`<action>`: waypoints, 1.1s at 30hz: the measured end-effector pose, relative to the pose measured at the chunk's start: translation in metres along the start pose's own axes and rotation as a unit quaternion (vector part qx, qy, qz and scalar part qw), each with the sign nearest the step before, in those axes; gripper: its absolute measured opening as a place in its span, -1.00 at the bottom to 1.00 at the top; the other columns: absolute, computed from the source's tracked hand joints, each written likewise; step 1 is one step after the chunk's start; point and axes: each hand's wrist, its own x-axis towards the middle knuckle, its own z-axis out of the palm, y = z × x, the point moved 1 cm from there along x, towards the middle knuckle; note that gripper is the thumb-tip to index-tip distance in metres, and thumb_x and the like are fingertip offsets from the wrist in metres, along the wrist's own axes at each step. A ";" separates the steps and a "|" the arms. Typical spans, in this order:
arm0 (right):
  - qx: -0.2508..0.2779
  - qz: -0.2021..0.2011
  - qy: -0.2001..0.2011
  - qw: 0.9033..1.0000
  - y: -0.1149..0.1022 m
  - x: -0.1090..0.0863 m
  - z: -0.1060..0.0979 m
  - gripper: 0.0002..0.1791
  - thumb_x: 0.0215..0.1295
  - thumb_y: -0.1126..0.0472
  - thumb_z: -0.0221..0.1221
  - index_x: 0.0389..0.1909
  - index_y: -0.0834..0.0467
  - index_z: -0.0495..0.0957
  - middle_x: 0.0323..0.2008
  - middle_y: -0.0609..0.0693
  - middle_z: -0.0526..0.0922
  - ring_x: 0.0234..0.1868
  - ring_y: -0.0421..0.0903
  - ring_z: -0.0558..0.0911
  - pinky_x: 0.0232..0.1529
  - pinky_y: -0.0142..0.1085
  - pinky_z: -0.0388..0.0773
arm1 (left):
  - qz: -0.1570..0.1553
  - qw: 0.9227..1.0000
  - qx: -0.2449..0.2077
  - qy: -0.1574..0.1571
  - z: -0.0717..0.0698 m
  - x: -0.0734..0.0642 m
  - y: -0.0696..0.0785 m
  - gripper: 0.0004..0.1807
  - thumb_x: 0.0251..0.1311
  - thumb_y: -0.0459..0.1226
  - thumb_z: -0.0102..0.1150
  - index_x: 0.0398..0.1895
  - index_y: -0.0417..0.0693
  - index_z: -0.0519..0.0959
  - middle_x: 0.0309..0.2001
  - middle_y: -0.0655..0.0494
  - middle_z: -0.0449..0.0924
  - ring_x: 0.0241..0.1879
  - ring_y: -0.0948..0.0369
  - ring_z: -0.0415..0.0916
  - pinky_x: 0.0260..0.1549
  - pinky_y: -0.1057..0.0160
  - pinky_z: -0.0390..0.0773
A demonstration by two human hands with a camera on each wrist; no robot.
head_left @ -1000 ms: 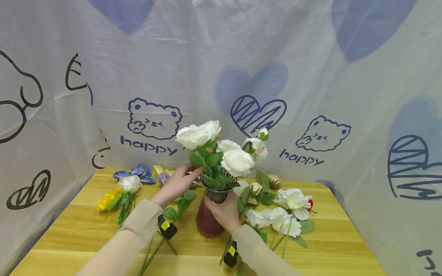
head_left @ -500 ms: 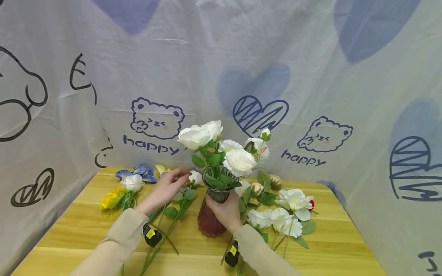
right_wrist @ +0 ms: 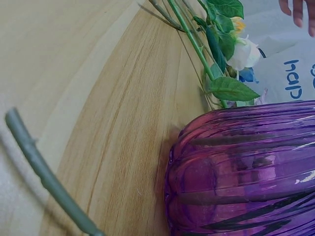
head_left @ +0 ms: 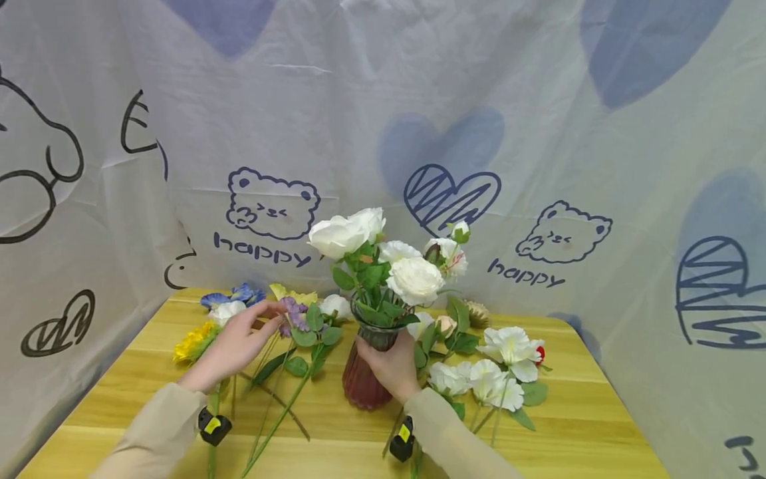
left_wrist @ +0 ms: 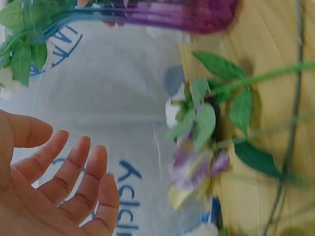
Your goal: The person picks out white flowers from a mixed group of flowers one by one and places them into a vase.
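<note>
A ribbed glass vase (head_left: 364, 382), purple-red below and grey-green at its neck, stands upright on the table with several white flowers (head_left: 414, 281) in it. My right hand (head_left: 391, 366) grips the vase just under its rim, thumb on the near side. Stems show through the purple glass in the right wrist view. My left hand (head_left: 242, 339) hangs over the flowers on the left with loosely bent fingers, holding nothing in the left wrist view. Nearest to it are a purple flower (head_left: 294, 314) and a white flower (head_left: 227, 311).
On the left lie a yellow sunflower (head_left: 194, 341), a blue flower (head_left: 233, 297) and loose green stems (head_left: 281, 426). White flowers (head_left: 509, 352) and a red one (head_left: 540, 355) lie on the right. A printed cloth (head_left: 359, 133) hangs behind the wooden table (head_left: 335, 452).
My left hand has drawn away from the flowers at the vase's rim and moved left over the lying flowers. My right hand has stayed on the vase.
</note>
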 end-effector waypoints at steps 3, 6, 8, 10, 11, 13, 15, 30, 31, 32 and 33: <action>0.000 -0.004 0.001 1.000 0.000 0.000 0.000 -0.33 0.18 0.11 0.39 0.30 0.05 0.40 0.13 0.02 0.63 0.11 -0.03 0.66 0.14 -0.15 0.65 | -0.007 0.999 0.025 0.019 -0.010 -0.010 -0.007 -0.63 0.56 -0.14 -0.10 0.27 -0.08 0.49 0.12 -0.12 0.60 0.03 -0.03 0.58 -0.09 0.01 0.61; 0.005 -0.008 0.001 1.000 -0.001 0.000 -0.001 -0.34 0.17 0.12 0.39 0.30 0.06 0.41 0.12 0.03 0.64 0.10 -0.03 0.67 0.13 -0.17 0.66 | -0.007 0.998 0.053 0.045 -0.020 -0.020 -0.012 -0.65 0.55 -0.17 -0.10 0.25 -0.08 0.49 0.10 -0.14 0.60 -0.01 -0.05 0.60 -0.18 0.04 0.61; 0.007 -0.011 0.001 1.000 -0.002 0.000 -0.001 -0.35 0.17 0.12 0.39 0.29 0.07 0.42 0.11 0.04 0.65 0.09 -0.02 0.68 0.12 -0.18 0.66 | -0.008 0.995 0.076 0.065 -0.024 -0.026 -0.016 -0.66 0.53 -0.20 -0.09 0.23 -0.10 0.50 0.06 -0.16 0.61 -0.07 -0.05 0.62 -0.28 0.10 0.59; 0.009 -0.014 0.001 1.000 -0.003 0.000 -0.002 -0.35 0.17 0.13 0.39 0.29 0.08 0.42 0.10 0.06 0.65 0.08 -0.01 0.68 0.10 -0.19 0.67 | -0.010 0.992 0.102 0.080 -0.028 -0.032 -0.020 -0.66 0.51 -0.23 -0.08 0.22 -0.11 0.50 0.04 -0.17 0.61 -0.09 -0.06 0.64 -0.34 0.10 0.59; 0.008 -0.013 0.001 1.000 -0.003 0.000 -0.002 -0.36 0.17 0.13 0.39 0.28 0.08 0.43 0.10 0.06 0.65 0.08 -0.01 0.68 0.10 -0.18 0.67 | -0.011 0.990 0.113 0.085 -0.029 -0.034 -0.022 -0.65 0.50 -0.24 -0.08 0.23 -0.13 0.49 0.03 -0.18 0.61 -0.11 -0.06 0.65 -0.36 0.10 0.59; 0.005 -0.009 0.001 1.000 -0.002 0.000 -0.001 -0.37 0.17 0.13 0.39 0.27 0.08 0.43 0.09 0.05 0.66 0.07 -0.02 0.68 0.09 -0.19 0.67 | -0.015 0.987 0.132 0.090 -0.030 -0.039 -0.025 -0.64 0.47 -0.26 -0.08 0.23 -0.15 0.49 0.03 -0.20 0.61 -0.13 -0.07 0.66 -0.41 0.11 0.57; 0.004 -0.005 0.001 1.000 -0.001 0.000 -0.001 -0.37 0.17 0.13 0.39 0.27 0.07 0.43 0.09 0.03 0.65 0.08 -0.03 0.68 0.10 -0.19 0.67 | -0.017 0.985 0.149 0.091 -0.029 -0.043 -0.028 -0.63 0.46 -0.27 -0.07 0.23 -0.17 0.48 0.04 -0.23 0.60 -0.14 -0.10 0.67 -0.43 0.08 0.59; 0.004 0.002 -0.005 1.000 0.000 0.000 0.000 -0.37 0.19 0.11 0.38 0.28 0.01 0.42 0.11 0.00 0.64 0.09 -0.05 0.67 0.11 -0.18 0.66 | -0.058 0.977 0.202 0.027 0.001 -0.054 -0.048 -0.60 0.41 -0.26 0.01 0.24 -0.23 0.48 0.09 -0.33 0.56 -0.54 0.21 0.33 -0.65 0.25 0.30; 0.004 0.001 -0.005 1.000 0.000 0.000 0.000 -0.37 0.19 0.11 0.38 0.28 0.02 0.42 0.11 0.00 0.64 0.09 -0.04 0.67 0.11 -0.18 0.66 | -0.061 0.977 0.204 0.022 0.002 -0.054 -0.049 -0.60 0.40 -0.26 0.01 0.24 -0.23 0.48 0.09 -0.32 0.56 -0.53 0.21 0.34 -0.65 0.24 0.30; 0.004 0.000 -0.004 1.000 0.000 0.000 0.000 -0.37 0.19 0.11 0.38 0.28 0.02 0.42 0.11 0.00 0.64 0.09 -0.04 0.67 0.11 -0.18 0.66 | -0.064 0.976 0.206 0.017 0.003 -0.053 -0.050 -0.60 0.40 -0.26 0.02 0.23 -0.22 0.49 0.07 -0.31 0.57 -0.53 0.20 0.34 -0.64 0.24 0.30; 0.004 -0.002 -0.003 1.000 0.000 0.000 0.000 -0.37 0.19 0.11 0.38 0.28 0.02 0.42 0.11 0.00 0.64 0.08 -0.04 0.67 0.11 -0.18 0.66 | -0.066 0.975 0.211 0.012 0.004 -0.053 -0.052 -0.61 0.39 -0.26 0.02 0.21 -0.22 0.50 0.05 -0.30 0.58 -0.51 0.20 0.34 -0.63 0.25 0.30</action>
